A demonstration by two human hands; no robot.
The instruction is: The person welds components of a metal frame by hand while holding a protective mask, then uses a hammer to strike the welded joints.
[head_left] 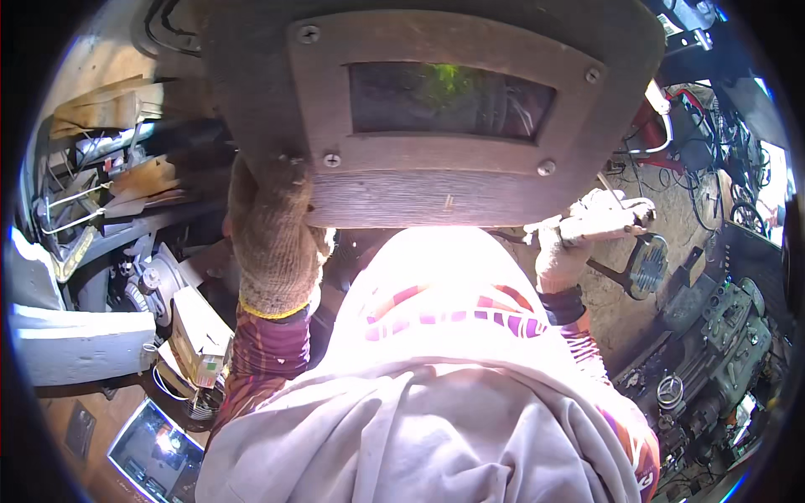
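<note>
A dark brown welding shield (453,197) with a screwed-on frame fills the top middle. Green light glows in its dark window (453,99). At the shield's lower left edge is my left hand (272,226), in a knitted work glove with a yellow cuff edge, its fingers closed and partly hidden behind the shield. My right hand (560,260), gloved too, is closed at the shield's lower right. It grips a pale, glare-lit electrode holder (599,225), from whose far end a thin rod slants up. Whatever lies behind the shield is hidden.
Metal scraps and boards (117,180) crowd the left, above a white-painted beam (80,339). A lathe-like machine with a handwheel (670,391) stands at right. Cables (700,180) and a red case (658,138) lie upper right. A round ribbed metal part (650,267) is beyond my right hand.
</note>
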